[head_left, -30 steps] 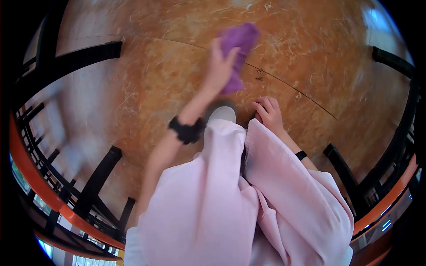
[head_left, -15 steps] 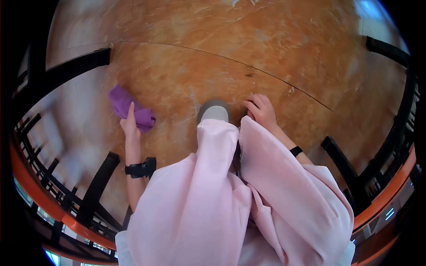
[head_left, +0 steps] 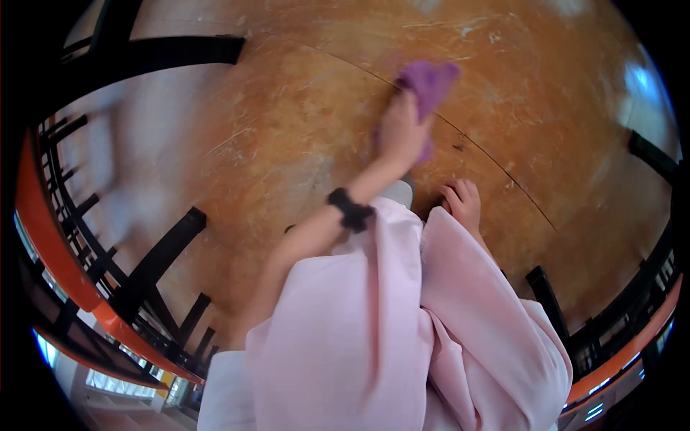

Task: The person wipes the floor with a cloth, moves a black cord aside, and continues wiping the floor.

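Note:
A crumpled purple cloth (head_left: 429,82) is on the brown marbled floor (head_left: 309,108) ahead of me, smeared by motion. My left hand (head_left: 405,133) is closed on it, and parts of the cloth show beyond the fingers and along the hand's right side. The left arm reaches across in front of my knees, with a dark band at the wrist. My right hand (head_left: 463,201) hangs beside my right knee, close to the floor, its fingers loosely bent and a little apart. No object shows in it.
Black table or bench legs stand on the left (head_left: 162,262) and right (head_left: 545,291). Another black leg (head_left: 194,50) juts in at upper left. Orange edges (head_left: 61,237) curve along both sides. A thin dark line (head_left: 496,161) crosses the floor. My grey shoe (head_left: 399,192) shows under pink trousers.
My left hand has swept the purple cloth from the left side across to the middle and farther forward. The view has shifted, while my right hand stays by the right knee.

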Available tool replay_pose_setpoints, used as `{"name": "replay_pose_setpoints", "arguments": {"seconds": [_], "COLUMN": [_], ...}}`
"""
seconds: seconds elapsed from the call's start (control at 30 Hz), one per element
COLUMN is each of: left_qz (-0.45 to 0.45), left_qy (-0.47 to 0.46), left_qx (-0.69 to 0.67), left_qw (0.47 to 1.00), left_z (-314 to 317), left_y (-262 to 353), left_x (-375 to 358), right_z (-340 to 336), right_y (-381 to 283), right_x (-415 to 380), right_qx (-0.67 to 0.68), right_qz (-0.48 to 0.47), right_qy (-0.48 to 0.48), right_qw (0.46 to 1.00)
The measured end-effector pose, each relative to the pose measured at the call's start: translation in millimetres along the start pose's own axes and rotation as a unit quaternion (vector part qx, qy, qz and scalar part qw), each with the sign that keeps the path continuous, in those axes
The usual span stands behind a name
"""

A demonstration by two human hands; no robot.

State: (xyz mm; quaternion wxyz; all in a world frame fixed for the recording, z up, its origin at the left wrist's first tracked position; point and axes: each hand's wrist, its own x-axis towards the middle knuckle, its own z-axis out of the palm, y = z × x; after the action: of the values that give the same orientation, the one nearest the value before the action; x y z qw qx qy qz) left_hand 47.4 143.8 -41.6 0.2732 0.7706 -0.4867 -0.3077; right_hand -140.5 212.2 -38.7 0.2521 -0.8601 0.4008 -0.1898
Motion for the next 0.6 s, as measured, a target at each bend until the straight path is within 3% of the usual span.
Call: {"name": "replay_pose_setpoints", "arguments": {"seconds": [0.07,0.13,0.2,0.43,0.53,0.6], "left_qz": [0.021,-0.008,-0.03,-0.125,-0.201,-0.228], "left_qy": [-0.015,-0.076,-0.067,0.137,0.215,0.264], "left_qx": [-0.019,-0.17,-0.208,-0.286,-0.237,-0.243], "left_qw": [0.999,0.982,0.975,0.94,0.926,0.905], "left_z": [14,13,-3,-105,-167,-201], "left_y": [6,8,2,-78,-105,-128], "left_x": [1,3,1,-31,-73,-108], "right_z": [1,0,-1,-3,-4,-4], "right_y": [0,1,1,-2,-5,-11], "right_x": [-1,-1,0,4,6,9], "right_qx": [-0.007,-0.003,-0.003,-0.013,0.004,0.027], "right_qz": [0.012,0.004,0.012,-0.077,-0.129,-0.213], "right_qy": [-0.003,-0.007,-0.008,-0.029,-0.075,-0.15], "right_qw": [1.0,1.0,1.0,0.997,0.989,0.965]}}
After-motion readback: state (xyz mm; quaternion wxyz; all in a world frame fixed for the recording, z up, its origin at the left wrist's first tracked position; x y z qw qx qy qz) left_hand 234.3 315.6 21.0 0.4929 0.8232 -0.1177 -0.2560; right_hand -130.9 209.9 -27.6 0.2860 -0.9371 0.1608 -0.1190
